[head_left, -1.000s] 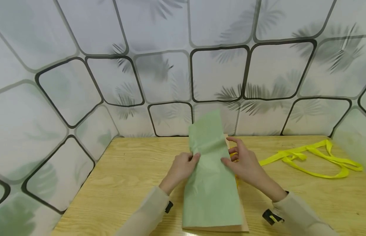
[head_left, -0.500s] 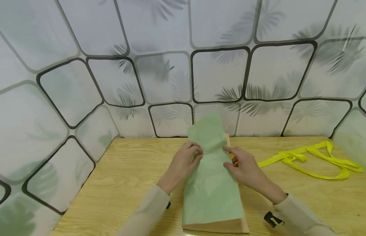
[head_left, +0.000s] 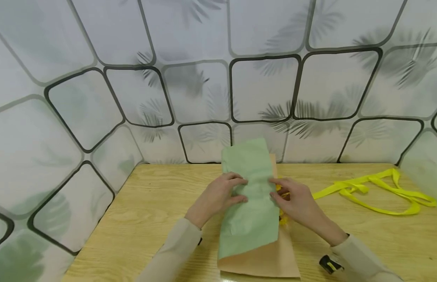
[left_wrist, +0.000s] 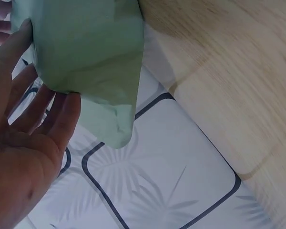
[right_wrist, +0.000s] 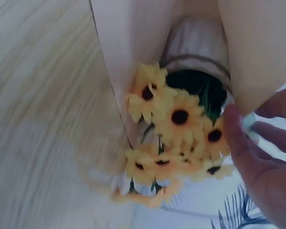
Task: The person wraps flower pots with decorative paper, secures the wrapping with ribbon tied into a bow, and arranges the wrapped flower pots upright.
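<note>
A sheet of wrapping paper (head_left: 251, 219), green outside and peach inside, is folded over lengthwise in the middle of the table. Its left side is beneath my left hand (head_left: 218, 196), whose fingers and thumb rest extended on the green face. My right hand (head_left: 299, 201) pinches the right edge of the upper flap. Under this flap, the right wrist view shows artificial sunflowers (right_wrist: 178, 117) by a pale, round-mouthed container or wrap (right_wrist: 195, 43), dark green inside. The flap hides most of the bunch from the head view.
A loose yellow ribbon (head_left: 391, 192) lies in loops at the table's right. The wooden table (head_left: 151, 219) ends at a wall covering (head_left: 264, 90) with leaf and rounded-square patterns behind and at the sides.
My left hand has shifted from the paper's left edge onto its green face. The flap's lower right corner has lifted and moved left, baring more peach paper and some yellow petals.
</note>
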### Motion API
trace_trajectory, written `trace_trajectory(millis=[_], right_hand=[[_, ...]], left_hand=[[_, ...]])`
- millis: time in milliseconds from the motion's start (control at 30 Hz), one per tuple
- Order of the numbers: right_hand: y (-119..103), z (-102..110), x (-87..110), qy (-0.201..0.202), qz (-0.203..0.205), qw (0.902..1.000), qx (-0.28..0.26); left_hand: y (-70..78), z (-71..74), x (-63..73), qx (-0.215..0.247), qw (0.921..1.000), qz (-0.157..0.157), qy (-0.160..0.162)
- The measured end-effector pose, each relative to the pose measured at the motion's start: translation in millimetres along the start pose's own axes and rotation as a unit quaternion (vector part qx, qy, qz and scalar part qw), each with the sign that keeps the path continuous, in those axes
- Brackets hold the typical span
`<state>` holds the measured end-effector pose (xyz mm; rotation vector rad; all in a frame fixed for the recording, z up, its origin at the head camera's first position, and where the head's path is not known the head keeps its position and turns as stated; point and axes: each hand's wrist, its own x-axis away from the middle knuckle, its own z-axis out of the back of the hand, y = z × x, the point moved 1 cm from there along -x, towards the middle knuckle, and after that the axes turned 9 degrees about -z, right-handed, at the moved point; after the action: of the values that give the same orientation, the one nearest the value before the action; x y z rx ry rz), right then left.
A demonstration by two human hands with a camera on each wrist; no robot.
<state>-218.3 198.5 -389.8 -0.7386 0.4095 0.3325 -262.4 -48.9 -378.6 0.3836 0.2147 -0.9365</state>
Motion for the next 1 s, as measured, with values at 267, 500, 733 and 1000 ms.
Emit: trace_trajectory(millis=[267, 500, 733, 1000], right_hand=[[34, 35, -3.0, 0.089, 0.050, 0.9923, 0.070], [92, 44, 1.1, -0.167, -0.053, 0.9699, 0.169], [107, 43, 5.9, -0.194, -0.016, 0.9600, 0.201], [118, 66, 12.7, -0.125, -0.071, 0.9655, 0.217]], left_hand=[[0.9, 1.5, 0.5, 0.004, 1.0000, 0.000, 0.001], [0.8, 0.0, 0.9, 0.013, 0.9999, 0.004, 0.000], [1.9, 0.4, 0.0, 0.005, 1.0000, 0.006, -0.004], [-0.1, -0.3, -0.8, 0.016, 0.9999, 0.006, 0.001]])
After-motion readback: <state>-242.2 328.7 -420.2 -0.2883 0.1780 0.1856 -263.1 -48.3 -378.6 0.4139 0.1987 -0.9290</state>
